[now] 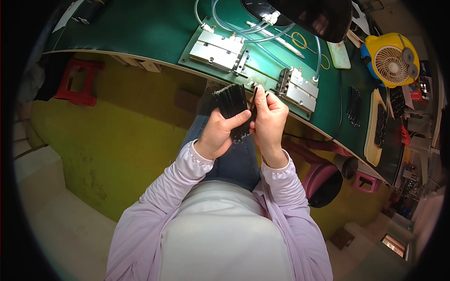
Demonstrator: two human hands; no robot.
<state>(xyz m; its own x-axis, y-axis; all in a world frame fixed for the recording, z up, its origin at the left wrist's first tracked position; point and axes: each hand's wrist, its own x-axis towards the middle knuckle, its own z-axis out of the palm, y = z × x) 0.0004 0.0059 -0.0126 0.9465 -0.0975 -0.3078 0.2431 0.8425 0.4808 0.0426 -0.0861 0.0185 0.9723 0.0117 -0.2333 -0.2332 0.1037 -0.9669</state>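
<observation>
My left hand [218, 131] is closed round a bundle of thin black strips [230, 102] with pale ends, fanned out above the thumb. Right beside it, my right hand [271, 119] pinches a black strip [253, 99] between thumb and fingers, at the bundle's right edge. Both hands are above my lap, close to the table's front edge. Just beyond them sits a metal fixture with a silver block on the left [217, 50] and another silver block on the right [300, 90], joined to clear air tubes [262, 41].
A dark lamp head [318, 16] overhangs the green table [140, 30]. To the right are a yellow and blue fan [394, 60], a bundle of black strips [354, 107] and a cream tray [373, 129]. A red stool [77, 82] stands at left, a pink stool [316, 171] at right.
</observation>
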